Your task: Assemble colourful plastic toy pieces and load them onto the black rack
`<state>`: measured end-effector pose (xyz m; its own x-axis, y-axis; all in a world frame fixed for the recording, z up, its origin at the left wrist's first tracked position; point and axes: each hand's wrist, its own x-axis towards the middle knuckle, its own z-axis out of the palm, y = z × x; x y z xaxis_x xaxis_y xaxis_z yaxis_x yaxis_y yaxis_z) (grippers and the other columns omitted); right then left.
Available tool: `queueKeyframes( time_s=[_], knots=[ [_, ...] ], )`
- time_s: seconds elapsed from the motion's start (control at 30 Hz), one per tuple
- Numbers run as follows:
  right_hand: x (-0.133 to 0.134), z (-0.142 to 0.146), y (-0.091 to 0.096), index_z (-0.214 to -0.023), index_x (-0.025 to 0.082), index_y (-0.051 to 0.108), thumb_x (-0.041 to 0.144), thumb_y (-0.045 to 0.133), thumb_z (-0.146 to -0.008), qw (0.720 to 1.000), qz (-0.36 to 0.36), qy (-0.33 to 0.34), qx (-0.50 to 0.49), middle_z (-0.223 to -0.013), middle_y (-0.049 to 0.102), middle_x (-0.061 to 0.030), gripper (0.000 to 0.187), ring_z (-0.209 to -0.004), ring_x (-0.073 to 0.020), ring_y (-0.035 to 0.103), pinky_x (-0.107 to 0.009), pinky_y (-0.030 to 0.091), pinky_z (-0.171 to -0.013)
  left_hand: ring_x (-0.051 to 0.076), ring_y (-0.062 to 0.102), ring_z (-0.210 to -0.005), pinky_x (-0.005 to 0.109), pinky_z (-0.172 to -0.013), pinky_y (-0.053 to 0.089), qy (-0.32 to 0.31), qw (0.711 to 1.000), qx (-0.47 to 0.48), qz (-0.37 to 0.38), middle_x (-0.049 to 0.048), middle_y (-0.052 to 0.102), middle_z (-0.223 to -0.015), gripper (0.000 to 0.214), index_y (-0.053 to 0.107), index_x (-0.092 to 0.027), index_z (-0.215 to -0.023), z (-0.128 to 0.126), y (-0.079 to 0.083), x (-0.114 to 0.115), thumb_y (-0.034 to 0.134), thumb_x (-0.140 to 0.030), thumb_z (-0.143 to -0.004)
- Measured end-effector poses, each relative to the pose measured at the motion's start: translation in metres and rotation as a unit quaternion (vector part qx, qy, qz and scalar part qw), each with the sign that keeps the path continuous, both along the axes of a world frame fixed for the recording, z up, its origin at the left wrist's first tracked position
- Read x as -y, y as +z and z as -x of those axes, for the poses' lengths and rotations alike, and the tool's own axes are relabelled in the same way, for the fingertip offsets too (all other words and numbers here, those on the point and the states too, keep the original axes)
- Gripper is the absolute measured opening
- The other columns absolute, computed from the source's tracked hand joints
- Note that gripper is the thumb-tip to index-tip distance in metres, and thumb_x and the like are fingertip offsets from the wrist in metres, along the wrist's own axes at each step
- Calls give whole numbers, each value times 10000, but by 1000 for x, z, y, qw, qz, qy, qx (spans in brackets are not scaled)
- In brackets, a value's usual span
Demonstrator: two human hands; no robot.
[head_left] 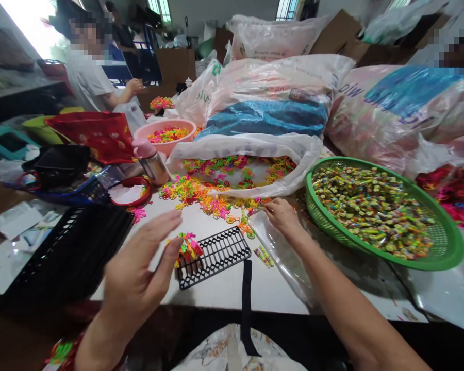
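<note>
Black rack lies near the front edge of our desk, toys filling its left end, most slots bare; our left hand is spread, our right hand's grip unclear.

Holds left hand raised, with fingers extended together and thumb parted below them, well apart from right hand. Stretches right forearm out behind right hand, reaching farther forward than with left; curls right fingertips inward, too small to read for any pinch.
</note>
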<state>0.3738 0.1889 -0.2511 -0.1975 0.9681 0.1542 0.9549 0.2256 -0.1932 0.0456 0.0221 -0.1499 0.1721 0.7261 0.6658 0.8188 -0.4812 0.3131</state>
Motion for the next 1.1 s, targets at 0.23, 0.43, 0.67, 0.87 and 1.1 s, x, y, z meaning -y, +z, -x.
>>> queueKeyframes(
  time_s=[0.23,0.43,0.67,0.87,1.1],
  knots=[
    [-23,21,-18,-1112,199,737,297,570,-933,995,79,-59,13,-1101,650,-141,264,-1031,-266,582,-342,421,-842,241,497,-1362,506,-1155,408,-98,977,-174,74,112,605,-1383,379,531,-183,-1366,24,-97,-38,469,-223,-994],
    [-11,28,-22,-996,157,724,227,533,-911,988,-24,14,-151,-1026,683,-118,221,-941,-214,610,-303,442,-852,243,452,-1398,489,-1140,418,-88,978,-177,72,139,556,-1433,368,521,-138,-1355,25,-115,-37,458,-202,-998],
    [43,86,-28,-855,187,635,481,754,-726,823,135,-25,-552,-691,625,13,343,-597,-139,518,-274,391,-589,277,303,-1482,516,-1156,380,-83,979,-163,85,157,485,-1492,420,440,-126,-1415,21,-113,-31,444,-198,-1001],
    [71,129,-31,-731,170,630,422,837,-619,675,295,-14,-676,-642,577,47,345,-587,-94,470,-246,369,-593,253,367,-1452,493,-1148,384,-95,982,-145,73,130,528,-1461,446,440,-166,-1427,27,-112,-30,479,-170,-983],
    [68,157,-49,-802,191,698,374,821,-560,664,338,12,-666,-729,657,26,328,-676,-135,555,-287,470,-696,241,391,-1440,504,-1153,371,-93,985,-113,89,125,500,-1487,471,421,-207,-1448,29,-119,-29,457,-156,-981]
  ],
)
